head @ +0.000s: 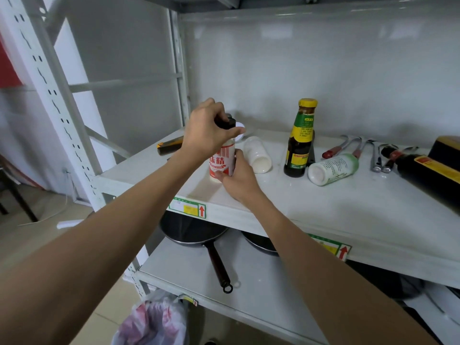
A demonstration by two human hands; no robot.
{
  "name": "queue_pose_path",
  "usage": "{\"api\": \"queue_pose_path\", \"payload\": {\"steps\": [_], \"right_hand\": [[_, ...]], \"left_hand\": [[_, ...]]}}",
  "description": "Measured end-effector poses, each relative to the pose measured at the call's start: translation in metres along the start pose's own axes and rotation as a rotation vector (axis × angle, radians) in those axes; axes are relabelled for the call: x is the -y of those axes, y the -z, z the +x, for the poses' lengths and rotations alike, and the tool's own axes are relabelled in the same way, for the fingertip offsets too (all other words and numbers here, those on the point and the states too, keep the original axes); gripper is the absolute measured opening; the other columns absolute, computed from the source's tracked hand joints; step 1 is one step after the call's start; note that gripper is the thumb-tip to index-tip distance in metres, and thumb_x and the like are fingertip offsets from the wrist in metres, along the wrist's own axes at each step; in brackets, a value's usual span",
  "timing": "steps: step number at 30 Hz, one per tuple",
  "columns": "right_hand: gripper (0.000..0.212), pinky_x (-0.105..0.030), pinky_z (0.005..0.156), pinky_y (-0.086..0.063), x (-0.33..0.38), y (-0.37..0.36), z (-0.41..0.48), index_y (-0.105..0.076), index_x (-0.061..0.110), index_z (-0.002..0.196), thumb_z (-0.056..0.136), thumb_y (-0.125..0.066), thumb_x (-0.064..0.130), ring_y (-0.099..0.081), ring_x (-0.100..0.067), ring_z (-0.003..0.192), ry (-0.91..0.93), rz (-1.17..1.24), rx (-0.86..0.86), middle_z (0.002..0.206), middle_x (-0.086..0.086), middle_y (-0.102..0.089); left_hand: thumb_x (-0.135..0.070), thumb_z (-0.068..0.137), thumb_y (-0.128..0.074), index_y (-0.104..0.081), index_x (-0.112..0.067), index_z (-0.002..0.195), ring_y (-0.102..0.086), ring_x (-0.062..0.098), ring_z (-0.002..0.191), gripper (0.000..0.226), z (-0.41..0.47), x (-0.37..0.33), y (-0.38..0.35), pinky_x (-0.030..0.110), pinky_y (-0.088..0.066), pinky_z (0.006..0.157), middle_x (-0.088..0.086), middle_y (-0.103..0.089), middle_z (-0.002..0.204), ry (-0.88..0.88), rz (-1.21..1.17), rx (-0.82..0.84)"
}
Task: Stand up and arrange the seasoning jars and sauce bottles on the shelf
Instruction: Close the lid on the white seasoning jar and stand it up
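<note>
A white seasoning jar with a red label (222, 161) stands upright near the left front of the white shelf (311, 202). My left hand (207, 131) grips its black cap from above, and my right hand (237, 179) holds its base. Just right of it a plain white jar (257, 155) lies on its side. A dark sauce bottle with a yellow cap (300, 143) stands upright at the middle. Beside that bottle a white jar with a green label (332, 169) lies tipped over. A large dark bottle with a yellow label (428, 173) lies at the right.
Metal tongs and utensils with red handles (358, 150) lie at the back right. A yellow-black tool (170, 145) rests at the shelf's left edge. Two dark pans (194, 232) sit on the lower shelf. A plastic bag (154, 319) hangs below.
</note>
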State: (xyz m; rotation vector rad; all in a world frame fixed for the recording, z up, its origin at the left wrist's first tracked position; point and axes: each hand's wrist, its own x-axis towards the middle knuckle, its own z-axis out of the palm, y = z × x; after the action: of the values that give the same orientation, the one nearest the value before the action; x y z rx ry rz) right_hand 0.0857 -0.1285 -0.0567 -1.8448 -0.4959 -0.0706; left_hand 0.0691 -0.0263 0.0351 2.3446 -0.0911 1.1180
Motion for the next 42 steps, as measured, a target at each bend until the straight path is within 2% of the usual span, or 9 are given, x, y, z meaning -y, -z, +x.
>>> {"api": "queue_pose_path", "payload": {"steps": [10,16,20,24,29,33,37,40,42], "right_hand": [[0.065,-0.026,0.088,-0.047,0.011,0.005,-0.009,-0.044,0.010,0.130,0.077,-0.080,0.020,-0.058,-0.017,0.115,-0.080,0.011,-0.009,0.127,-0.004,-0.056],[0.039,-0.030,0.097,-0.045,0.026,0.037,-0.029,-0.061,0.005,0.119,0.082,-0.057,-0.008,-0.051,-0.026,0.119,0.118,-0.346,-0.282,0.126,-0.010,-0.051],[0.039,-0.039,0.105,-0.038,0.028,0.047,-0.012,-0.055,0.006,0.131,0.093,-0.050,0.010,-0.038,-0.030,0.131,0.128,-0.768,-0.235,0.143,-0.012,-0.043],[0.033,-0.044,0.099,-0.040,0.018,0.047,-0.004,-0.059,0.008,0.125,0.099,-0.044,0.022,-0.042,-0.034,0.125,0.027,-0.933,-0.106,0.141,-0.014,-0.044],[0.027,-0.038,0.089,-0.049,0.011,0.059,-0.014,-0.068,0.013,0.118,0.095,-0.054,0.014,-0.055,-0.032,0.113,0.060,-0.763,-0.288,0.122,-0.010,-0.061],[0.035,-0.041,0.092,-0.048,0.014,0.066,-0.028,-0.060,0.011,0.122,0.087,-0.064,0.014,-0.054,-0.032,0.116,0.001,-0.541,-0.354,0.121,-0.011,-0.061],[0.045,-0.040,0.095,-0.041,0.015,0.068,-0.033,-0.048,0.004,0.121,0.082,-0.067,0.018,-0.048,-0.035,0.117,-0.047,-0.500,-0.375,0.122,-0.019,-0.052],[0.049,-0.040,0.093,-0.042,0.010,0.066,-0.035,-0.050,-0.001,0.119,0.083,-0.066,0.027,-0.050,-0.036,0.113,-0.103,-0.489,-0.370,0.120,-0.021,-0.051],[0.053,-0.041,0.090,-0.045,0.005,0.061,-0.038,-0.050,-0.004,0.121,0.086,-0.062,0.034,-0.054,-0.037,0.109,-0.141,-0.501,-0.357,0.118,-0.022,-0.054]], "left_hand": [[-0.040,0.069,-0.081,-0.051,-0.014,0.070,-0.049,0.017,0.074,0.040,0.001,-0.005,0.005,0.032,-0.041,0.062,-0.002,-0.049,0.079,-0.039,0.106,0.038],[-0.051,0.075,-0.073,-0.061,-0.015,0.088,-0.059,0.030,0.092,0.040,0.028,-0.040,0.025,0.033,-0.042,0.068,0.005,-0.063,0.099,-0.113,0.480,0.265],[-0.020,0.077,-0.068,-0.064,-0.011,0.105,-0.063,0.029,0.099,0.029,0.058,-0.067,0.010,0.033,-0.053,0.078,0.010,-0.064,0.114,0.177,0.209,0.212],[-0.011,0.083,-0.064,-0.047,-0.003,0.098,-0.056,0.025,0.085,0.024,0.055,-0.082,-0.012,0.027,-0.042,0.059,0.011,-0.059,0.106,0.466,0.029,0.375],[-0.011,0.087,-0.054,-0.051,-0.004,0.109,-0.060,0.030,0.100,0.023,0.051,-0.097,-0.028,0.028,-0.041,0.069,0.015,-0.057,0.121,0.474,0.013,0.388],[-0.011,0.089,-0.053,-0.057,0.003,0.118,-0.065,0.031,0.102,0.032,0.038,-0.108,-0.039,0.025,-0.046,0.055,0.018,-0.063,0.119,0.503,0.059,0.519],[-0.022,0.089,-0.048,-0.059,-0.007,0.092,-0.067,0.028,0.092,0.018,0.020,-0.104,-0.054,0.025,-0.053,0.083,0.009,-0.066,0.110,0.498,0.189,0.586],[-0.023,0.092,-0.049,-0.060,-0.004,0.114,-0.065,0.027,0.106,0.031,0.013,-0.097,-0.062,0.023,-0.046,0.076,0.007,-0.063,0.107,0.537,0.164,0.549],[-0.030,0.096,-0.053,-0.053,-0.002,0.129,-0.057,0.026,0.122,0.044,0.011,-0.094,-0.064,0.024,-0.046,0.092,0.011,-0.058,0.130,0.609,0.115,0.564]]}}
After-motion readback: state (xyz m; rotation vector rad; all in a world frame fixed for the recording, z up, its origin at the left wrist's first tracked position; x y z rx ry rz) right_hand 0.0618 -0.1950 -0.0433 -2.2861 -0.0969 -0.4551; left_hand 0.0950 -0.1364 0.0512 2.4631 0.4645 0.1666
